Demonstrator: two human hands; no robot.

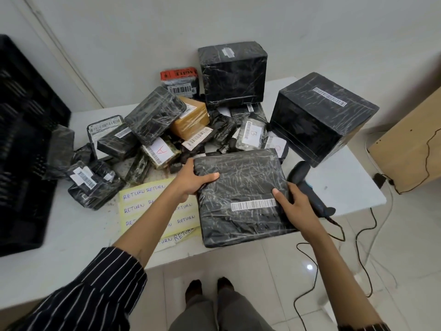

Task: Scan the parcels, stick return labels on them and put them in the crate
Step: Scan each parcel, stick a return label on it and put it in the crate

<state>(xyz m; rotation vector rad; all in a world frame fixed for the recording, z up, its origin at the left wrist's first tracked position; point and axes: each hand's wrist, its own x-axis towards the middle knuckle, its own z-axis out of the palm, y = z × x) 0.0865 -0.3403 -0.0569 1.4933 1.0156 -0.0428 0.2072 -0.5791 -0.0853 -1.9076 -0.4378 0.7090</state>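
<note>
Left hand [193,177] grips the left edge of a flat black parcel [241,194], thumb on top and fingers tucked underneath. Right hand [294,203] holds the right edge the same way, its thumb lying just beside the white barcode strip [253,204]. The right fingers are hidden under the edge, so I cannot tell whether they also touch the scanner.

The parcel sits at the near right of the white worktop [78,237] with the barcode face up. Its near corner appears to overhang the edge. Whether it rests there or is lifted clear, I cannot tell.

Handheld scanner [307,185] lies just beyond the right hand, its cable [358,237] trailing to the floor. Yellow sheets of RETURN labels [143,201] lie left of the parcel, partly under the left forearm. Behind is a heap of smaller wrapped parcels [152,115], many showing barcodes. A large black cube box [319,120] stands at the right and another box [232,72] at the back. Black crate [23,139] stands on the far left, well apart from the held parcel.

Judgement: this is the scanning step, with the parcel set up barcode-first and no return label visible on it. Next, the right hand likely needs to let go and take the scanner while the left steadies the parcel. The wrap is crinkled and glossy over the code, so it may need flattening to read.
</note>
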